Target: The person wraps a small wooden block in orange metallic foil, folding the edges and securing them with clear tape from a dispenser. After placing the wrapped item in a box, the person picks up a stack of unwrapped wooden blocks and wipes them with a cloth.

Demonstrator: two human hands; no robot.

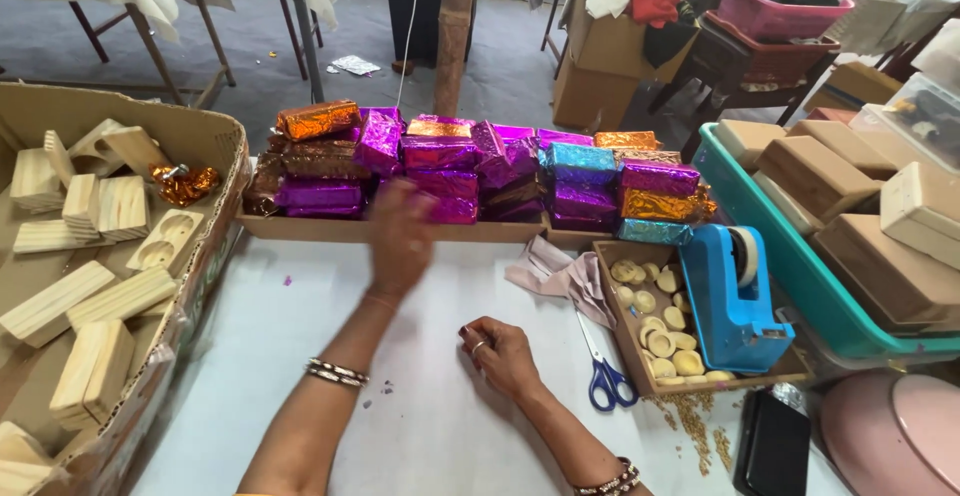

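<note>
Left hand (400, 241), blurred, reaches toward the foil-wrapped blocks (440, 166); its fingers' state cannot be told. Right hand (500, 356) rests on the white table (300, 376), fingers loosely curled, grasping nothing. The blocks, crinkled purple, orange and blue foil, are stacked in shallow cardboard trays at the table's far edge. Left: box of pale wooden blocks (95, 286). Right: blue tape dispenser (735, 301), scissors (603, 371). Grey floor beyond.

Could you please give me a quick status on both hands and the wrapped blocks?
Left hand open, blurred, reaching at the foil-wrapped blocks. Right hand loosely curled on the white table, empty. Scissors beside it.
</note>
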